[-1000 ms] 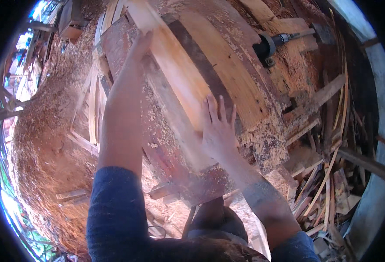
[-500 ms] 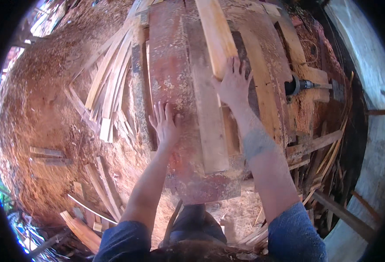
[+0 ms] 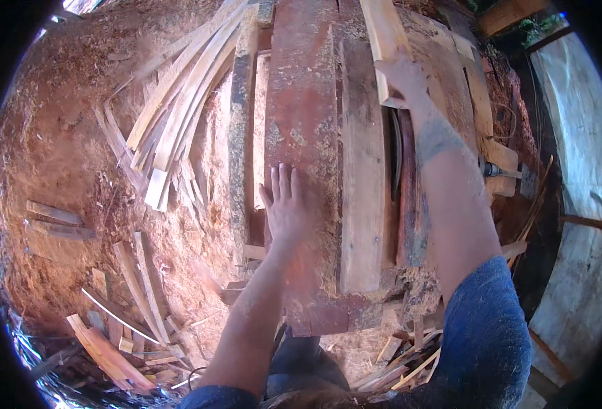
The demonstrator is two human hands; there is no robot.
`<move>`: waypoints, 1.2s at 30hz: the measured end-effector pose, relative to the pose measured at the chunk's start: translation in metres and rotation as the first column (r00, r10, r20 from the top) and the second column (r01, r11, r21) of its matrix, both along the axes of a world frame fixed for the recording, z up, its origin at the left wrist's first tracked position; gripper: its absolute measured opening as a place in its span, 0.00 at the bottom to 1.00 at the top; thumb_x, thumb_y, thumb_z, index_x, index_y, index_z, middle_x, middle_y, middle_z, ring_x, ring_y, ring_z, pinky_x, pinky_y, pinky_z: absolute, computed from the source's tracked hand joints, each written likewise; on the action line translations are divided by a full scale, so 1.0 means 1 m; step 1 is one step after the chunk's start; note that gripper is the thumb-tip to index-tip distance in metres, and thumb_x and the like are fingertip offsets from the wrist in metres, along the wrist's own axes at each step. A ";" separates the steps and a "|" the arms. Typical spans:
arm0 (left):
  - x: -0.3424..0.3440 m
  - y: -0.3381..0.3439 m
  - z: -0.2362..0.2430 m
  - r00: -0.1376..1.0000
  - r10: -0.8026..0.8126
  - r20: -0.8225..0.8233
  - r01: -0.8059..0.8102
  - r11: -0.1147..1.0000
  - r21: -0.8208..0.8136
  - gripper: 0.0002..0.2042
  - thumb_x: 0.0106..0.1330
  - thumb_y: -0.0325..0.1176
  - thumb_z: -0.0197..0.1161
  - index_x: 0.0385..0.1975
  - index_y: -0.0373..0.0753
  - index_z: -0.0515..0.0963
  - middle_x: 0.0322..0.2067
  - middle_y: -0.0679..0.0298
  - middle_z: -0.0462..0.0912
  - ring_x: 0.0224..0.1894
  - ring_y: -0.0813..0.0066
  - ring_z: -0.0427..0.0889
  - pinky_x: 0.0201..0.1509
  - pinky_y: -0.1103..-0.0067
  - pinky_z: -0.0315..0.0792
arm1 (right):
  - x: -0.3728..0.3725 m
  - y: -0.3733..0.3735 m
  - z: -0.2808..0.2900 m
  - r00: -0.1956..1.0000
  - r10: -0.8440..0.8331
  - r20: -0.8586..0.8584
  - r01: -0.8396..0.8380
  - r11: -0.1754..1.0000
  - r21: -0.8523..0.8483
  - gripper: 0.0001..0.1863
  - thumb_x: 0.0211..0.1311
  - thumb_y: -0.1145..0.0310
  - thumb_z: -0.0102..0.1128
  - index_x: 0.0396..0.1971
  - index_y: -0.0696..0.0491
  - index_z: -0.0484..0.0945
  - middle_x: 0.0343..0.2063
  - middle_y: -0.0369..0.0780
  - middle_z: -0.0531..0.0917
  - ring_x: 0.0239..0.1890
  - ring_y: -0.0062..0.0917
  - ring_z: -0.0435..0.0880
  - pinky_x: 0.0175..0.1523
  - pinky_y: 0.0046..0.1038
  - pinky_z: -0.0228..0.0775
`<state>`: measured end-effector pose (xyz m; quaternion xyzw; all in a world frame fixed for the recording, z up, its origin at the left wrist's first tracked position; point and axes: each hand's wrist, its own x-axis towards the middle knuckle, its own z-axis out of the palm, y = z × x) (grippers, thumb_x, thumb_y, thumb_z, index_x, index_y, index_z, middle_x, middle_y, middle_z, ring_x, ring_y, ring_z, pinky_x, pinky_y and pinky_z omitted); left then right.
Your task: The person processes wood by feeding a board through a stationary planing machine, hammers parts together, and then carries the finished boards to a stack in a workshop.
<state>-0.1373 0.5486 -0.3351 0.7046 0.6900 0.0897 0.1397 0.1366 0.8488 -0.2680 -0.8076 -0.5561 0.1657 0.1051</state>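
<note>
The landmark is the saw worktop (image 3: 301,136), a long reddish-brown surface dusted with sawdust, running away from the person.

Left hand (image 3: 286,208): laid palm-down on the worktop near its left edge, fingers straight and slightly spread. Its grip is released; nothing is held.

Right hand (image 3: 403,75): reached out to the far right part of the worktop, resting on the near end of a pale wooden plank (image 3: 386,41). The plank lies lengthwise on the worktop and runs away from the person toward the far end. The fingers lie over the plank's end; whether the grip is clenched around it or only pressing on top cannot be told from this view.

A dark slot with the curved edge of a saw blade (image 3: 395,153) shows in the worktop, just nearer the person than the plank's end and under the right forearm. A grey weathered board (image 3: 362,198) lies lengthwise on the worktop, just left of the slot.

Left of the worktop, a fan of pale offcut strips (image 3: 178,102) lies on the sawdust-covered ground (image 3: 55,150). More scraps (image 3: 120,341) lie on that ground to the worktop's near left. Right of the worktop, a corrugated sheet wall (image 3: 580,204) stands.
</note>
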 end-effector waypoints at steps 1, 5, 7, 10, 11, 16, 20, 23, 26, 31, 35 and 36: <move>0.019 0.007 0.005 0.999 -0.036 0.040 0.036 0.999 0.002 0.30 0.74 0.46 0.49 0.72 0.38 0.59 0.75 0.49 0.54 0.80 0.53 0.45 0.78 0.45 0.37 | 0.048 0.028 -0.007 0.992 -0.036 0.120 0.033 0.999 0.025 0.52 0.46 0.39 0.66 0.72 0.47 0.63 0.69 0.57 0.65 0.71 0.51 0.64 0.72 0.50 0.58; 0.003 0.009 0.018 0.998 0.034 0.061 -0.030 0.997 -0.064 0.30 0.74 0.48 0.48 0.72 0.39 0.59 0.75 0.50 0.56 0.79 0.54 0.47 0.79 0.46 0.38 | 0.027 0.074 0.049 0.939 0.344 0.028 -0.332 0.923 -0.195 0.36 0.50 0.49 0.66 0.58 0.55 0.76 0.53 0.49 0.82 0.51 0.40 0.83 0.55 0.38 0.74; 0.000 0.012 0.021 0.998 0.026 0.057 -0.020 0.994 -0.112 0.32 0.73 0.49 0.51 0.72 0.36 0.60 0.76 0.51 0.51 0.80 0.55 0.43 0.79 0.47 0.37 | 0.026 0.066 0.067 0.917 0.352 -0.186 -0.369 0.928 -0.061 0.36 0.48 0.50 0.70 0.56 0.55 0.78 0.51 0.53 0.81 0.49 0.38 0.83 0.51 0.40 0.75; 0.004 0.010 0.025 0.994 0.027 0.102 -0.015 0.992 -0.122 0.33 0.73 0.49 0.51 0.72 0.35 0.59 0.76 0.51 0.52 0.80 0.55 0.43 0.79 0.47 0.37 | -0.003 0.040 0.126 0.790 0.262 -0.554 -0.202 0.965 0.169 0.24 0.50 0.59 0.75 0.45 0.55 0.84 0.40 0.51 0.83 0.36 0.26 0.82 0.39 0.36 0.77; 0.011 0.010 0.025 0.994 0.004 0.109 0.008 0.994 -0.112 0.33 0.73 0.48 0.51 0.73 0.36 0.58 0.76 0.51 0.52 0.80 0.54 0.44 0.79 0.47 0.37 | -0.003 0.039 0.155 0.822 0.133 -0.554 -0.188 0.981 -0.043 0.22 0.52 0.66 0.69 0.49 0.53 0.81 0.37 0.45 0.83 0.31 0.27 0.82 0.35 0.33 0.75; -0.005 0.001 0.014 0.997 -0.003 0.081 0.003 1.000 -0.006 0.32 0.72 0.46 0.51 0.73 0.36 0.59 0.76 0.51 0.53 0.80 0.55 0.44 0.79 0.46 0.37 | -0.076 -0.031 0.297 0.864 -0.003 -0.504 -0.241 0.877 -0.416 0.22 0.56 0.70 0.65 0.53 0.50 0.78 0.36 0.39 0.82 0.24 0.24 0.80 0.29 0.28 0.74; 0.005 0.004 0.022 0.976 0.002 0.219 -0.019 0.997 0.074 0.30 0.72 0.43 0.54 0.71 0.38 0.62 0.75 0.51 0.55 0.80 0.55 0.45 0.78 0.45 0.38 | -0.047 -0.142 0.379 0.692 0.229 -0.684 -0.374 0.925 -0.069 0.24 0.57 0.61 0.66 0.54 0.50 0.77 0.38 0.41 0.82 0.29 0.27 0.81 0.33 0.29 0.74; -0.011 0.011 0.048 0.857 0.224 0.464 -0.136 0.967 -0.215 0.25 0.71 0.46 0.58 0.65 0.45 0.70 0.71 0.51 0.64 0.76 0.52 0.56 0.77 0.50 0.46 | -0.040 -0.239 0.386 0.631 0.155 -0.760 -0.295 0.954 -0.051 0.25 0.58 0.60 0.66 0.55 0.51 0.77 0.40 0.41 0.82 0.33 0.27 0.81 0.36 0.29 0.74; -0.014 0.038 0.049 -0.441 0.305 0.844 -0.077 0.924 -0.374 0.29 0.74 0.55 0.54 0.66 0.42 0.68 0.66 0.55 0.69 0.70 0.56 0.67 0.73 0.59 0.61 | -0.043 -0.351 0.371 0.542 0.026 -0.840 -0.178 0.980 -0.084 0.26 0.58 0.59 0.66 0.56 0.52 0.76 0.42 0.42 0.81 0.36 0.28 0.81 0.39 0.30 0.74; 0.011 0.020 0.193 -0.748 0.525 0.405 0.412 0.847 -0.337 0.24 0.75 0.52 0.55 0.63 0.44 0.71 0.55 0.60 0.77 0.60 0.65 0.75 0.65 0.62 0.70 | -0.034 -0.541 0.298 0.311 -0.326 -0.893 0.157 0.944 -0.290 0.28 0.59 0.57 0.67 0.57 0.54 0.76 0.46 0.43 0.81 0.42 0.29 0.81 0.44 0.30 0.74; 0.002 0.006 0.114 -0.561 0.570 0.600 0.271 0.812 -0.518 0.22 0.70 0.48 0.63 0.55 0.39 0.76 0.50 0.56 0.83 0.48 0.59 0.84 0.55 0.62 0.80 | -0.059 -0.644 0.240 0.017 -0.461 -0.887 0.284 0.853 -0.438 0.30 0.60 0.55 0.67 0.59 0.56 0.75 0.49 0.44 0.81 0.46 0.30 0.80 0.48 0.30 0.74; 0.009 0.002 0.111 -0.552 0.589 0.590 0.292 0.800 -0.525 0.22 0.70 0.48 0.63 0.55 0.39 0.76 0.50 0.56 0.83 0.48 0.59 0.84 0.55 0.62 0.80 | -0.059 -0.669 0.228 -0.053 -0.479 -0.876 0.332 0.819 -0.468 0.30 0.60 0.55 0.67 0.59 0.56 0.75 0.50 0.44 0.81 0.47 0.30 0.80 0.49 0.31 0.74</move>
